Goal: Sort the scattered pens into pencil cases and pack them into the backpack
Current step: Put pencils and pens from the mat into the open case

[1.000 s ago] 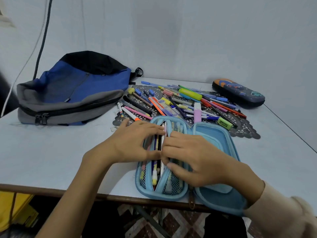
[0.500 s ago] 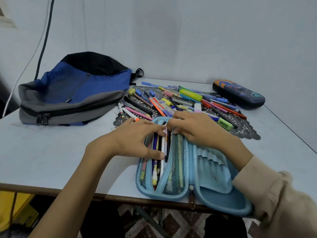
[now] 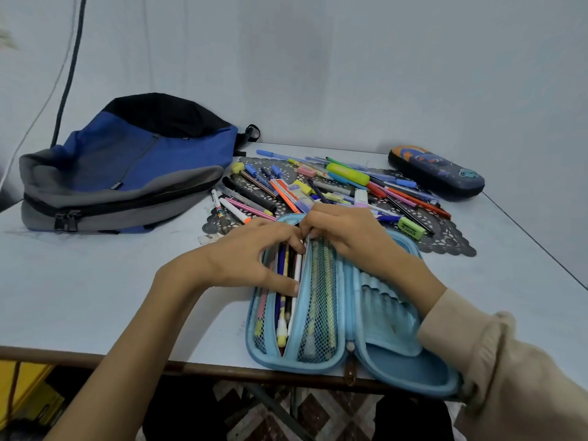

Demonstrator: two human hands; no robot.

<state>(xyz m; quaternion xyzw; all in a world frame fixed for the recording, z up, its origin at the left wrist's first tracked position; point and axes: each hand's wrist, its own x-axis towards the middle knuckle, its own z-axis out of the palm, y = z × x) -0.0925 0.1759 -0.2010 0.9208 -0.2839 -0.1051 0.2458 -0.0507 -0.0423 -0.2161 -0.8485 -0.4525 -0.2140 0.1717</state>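
This looks like a study corner in a home: a pale worktop point(image 3: 95, 297) pushed into bare painted walls point(image 3: 350, 74), a lace doily point(image 3: 445, 243) under school pens point(image 3: 286, 192) mid-frame, a backpack point(image 3: 127, 173) at left, patterned floor tiles point(image 3: 334, 412) at the bottom, a cable point(image 3: 68, 78) at upper left.

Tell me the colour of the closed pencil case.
The closed pencil case is dark navy with orange and teal print; head view.
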